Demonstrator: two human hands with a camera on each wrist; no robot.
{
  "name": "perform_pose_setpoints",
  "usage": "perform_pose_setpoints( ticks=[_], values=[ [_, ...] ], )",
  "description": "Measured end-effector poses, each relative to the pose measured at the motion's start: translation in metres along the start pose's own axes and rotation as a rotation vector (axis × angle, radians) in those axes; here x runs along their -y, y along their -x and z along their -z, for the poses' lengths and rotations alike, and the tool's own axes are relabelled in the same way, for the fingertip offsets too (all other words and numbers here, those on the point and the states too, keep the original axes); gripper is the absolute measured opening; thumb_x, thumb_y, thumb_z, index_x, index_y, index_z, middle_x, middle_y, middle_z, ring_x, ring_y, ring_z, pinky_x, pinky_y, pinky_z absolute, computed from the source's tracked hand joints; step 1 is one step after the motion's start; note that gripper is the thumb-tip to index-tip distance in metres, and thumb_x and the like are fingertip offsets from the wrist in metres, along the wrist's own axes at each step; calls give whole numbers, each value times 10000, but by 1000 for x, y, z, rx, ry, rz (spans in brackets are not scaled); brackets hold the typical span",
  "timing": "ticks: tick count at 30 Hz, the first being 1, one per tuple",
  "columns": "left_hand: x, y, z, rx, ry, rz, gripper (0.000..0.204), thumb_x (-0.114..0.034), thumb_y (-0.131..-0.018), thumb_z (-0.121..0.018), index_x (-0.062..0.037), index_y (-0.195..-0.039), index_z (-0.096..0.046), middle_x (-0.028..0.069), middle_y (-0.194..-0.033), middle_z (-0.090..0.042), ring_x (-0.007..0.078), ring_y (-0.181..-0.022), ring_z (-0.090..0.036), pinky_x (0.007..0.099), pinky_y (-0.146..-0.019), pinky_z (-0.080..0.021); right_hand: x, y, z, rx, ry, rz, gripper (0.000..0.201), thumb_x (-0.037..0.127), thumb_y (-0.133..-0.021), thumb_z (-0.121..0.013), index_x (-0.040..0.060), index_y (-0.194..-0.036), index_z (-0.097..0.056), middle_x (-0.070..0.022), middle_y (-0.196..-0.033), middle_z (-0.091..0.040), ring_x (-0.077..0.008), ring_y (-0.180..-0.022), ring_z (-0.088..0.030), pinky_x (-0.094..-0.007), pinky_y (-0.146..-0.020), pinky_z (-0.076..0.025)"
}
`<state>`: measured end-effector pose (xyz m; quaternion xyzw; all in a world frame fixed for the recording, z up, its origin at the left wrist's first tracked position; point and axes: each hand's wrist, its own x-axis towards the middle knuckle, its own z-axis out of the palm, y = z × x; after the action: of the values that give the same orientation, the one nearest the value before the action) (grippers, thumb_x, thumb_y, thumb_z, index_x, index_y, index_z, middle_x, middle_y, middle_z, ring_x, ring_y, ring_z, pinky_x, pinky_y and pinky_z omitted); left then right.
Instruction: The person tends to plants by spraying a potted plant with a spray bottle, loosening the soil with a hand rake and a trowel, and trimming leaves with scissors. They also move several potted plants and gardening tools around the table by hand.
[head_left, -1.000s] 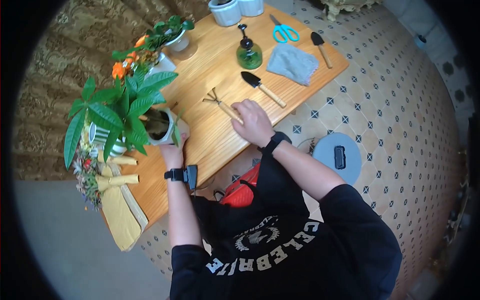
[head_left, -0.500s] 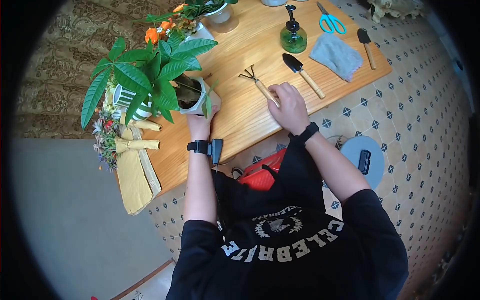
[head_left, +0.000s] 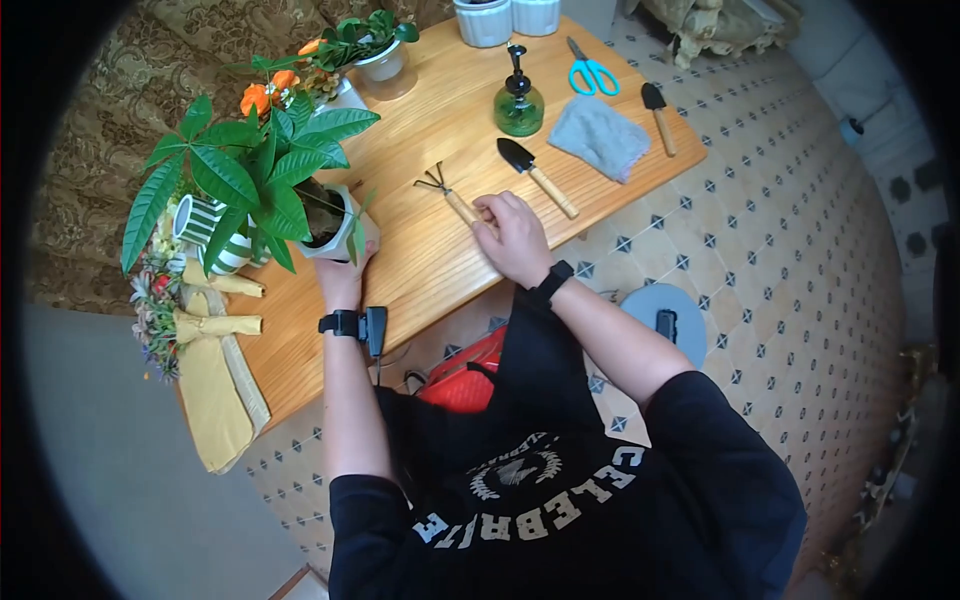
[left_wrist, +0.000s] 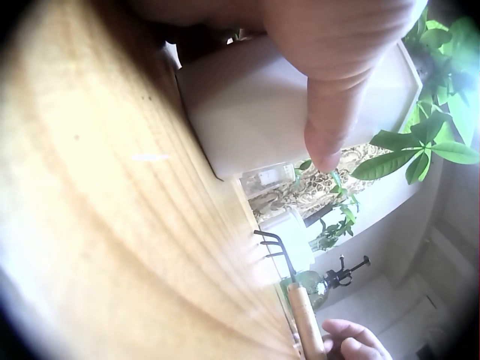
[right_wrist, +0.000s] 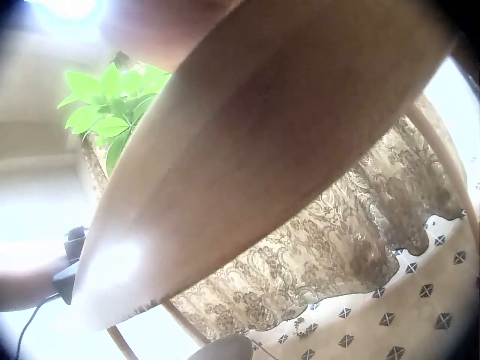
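Note:
A leafy plant stands in a white pot (head_left: 345,238) on the wooden table. My left hand (head_left: 342,278) grips the pot low on its near side, and in the left wrist view the thumb (left_wrist: 334,112) lies along the pot wall (left_wrist: 247,105). Beside the handle end of a small three-pronged rake (head_left: 458,205) rests my right hand (head_left: 515,238), its fingers loosely bent near the table edge. The left wrist view has its fingertips (left_wrist: 339,328) next to the rake handle (left_wrist: 304,315); whether they touch cannot be told. Its palm side is hidden.
Right of the rake lie a trowel (head_left: 535,175), grey cloth (head_left: 600,138), scissors (head_left: 592,77) and a second trowel (head_left: 660,120). A green spray bottle (head_left: 519,108) and potted plants (head_left: 384,68) stand farther back. Wrapped flowers (head_left: 215,390) and a striped pot (head_left: 225,240) are at left.
The head view swung right, then back left. Both hands keep their places on the pot and beside the rake; no object has visibly moved on the table.

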<state>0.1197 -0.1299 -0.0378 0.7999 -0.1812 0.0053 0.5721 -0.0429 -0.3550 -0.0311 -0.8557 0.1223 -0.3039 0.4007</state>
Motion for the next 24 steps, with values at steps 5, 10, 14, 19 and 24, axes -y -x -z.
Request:
perform_pose_setpoints(
  ticks=[5,10,14,19,24],
  values=[
    [-10,1,0,-8,32,-50,553,-195,-658,-816,29,-1088,-549,128,-1071,-619,223,-976,-585,333,-863,-456,-1,0,-2,-4,9,-3,204,127,-794,-608,12,-961,-591,-110,-803,-564,-280,-815,-562,-372,-745,-450],
    [-6,1,6,16,-86,12,619,-151,-675,-806,38,-1161,-474,146,-1135,-595,222,-1023,-564,326,-913,-424,-2,-1,-7,-81,-50,-25,179,119,-801,-599,4,-938,-612,-119,-773,-570,-262,-720,-573,-360,-675,-468],
    [15,-9,8,83,14,-49,735,-226,-625,-833,51,-1188,-451,184,-1161,-582,267,-1053,-569,341,-920,-434,-11,-7,21,-244,-78,-48,180,129,-840,-574,3,-959,-621,-139,-799,-605,-224,-690,-583,-330,-658,-474],
    [17,-6,9,-25,-21,-15,911,-274,-572,-855,47,-1261,-354,206,-1217,-532,300,-1117,-531,363,-953,-418,-62,-16,86,-310,113,-173,192,162,-837,-584,9,-935,-646,-137,-757,-641,-208,-689,-616,-325,-659,-485],
    [19,2,17,-14,-20,-13,898,-265,-579,-850,48,-1258,-354,214,-1214,-532,318,-1118,-530,366,-956,-416,-78,4,106,-215,187,-284,237,223,-830,-609,9,-926,-646,-111,-756,-654,-198,-695,-620,-323,-664,-485]
  ],
)
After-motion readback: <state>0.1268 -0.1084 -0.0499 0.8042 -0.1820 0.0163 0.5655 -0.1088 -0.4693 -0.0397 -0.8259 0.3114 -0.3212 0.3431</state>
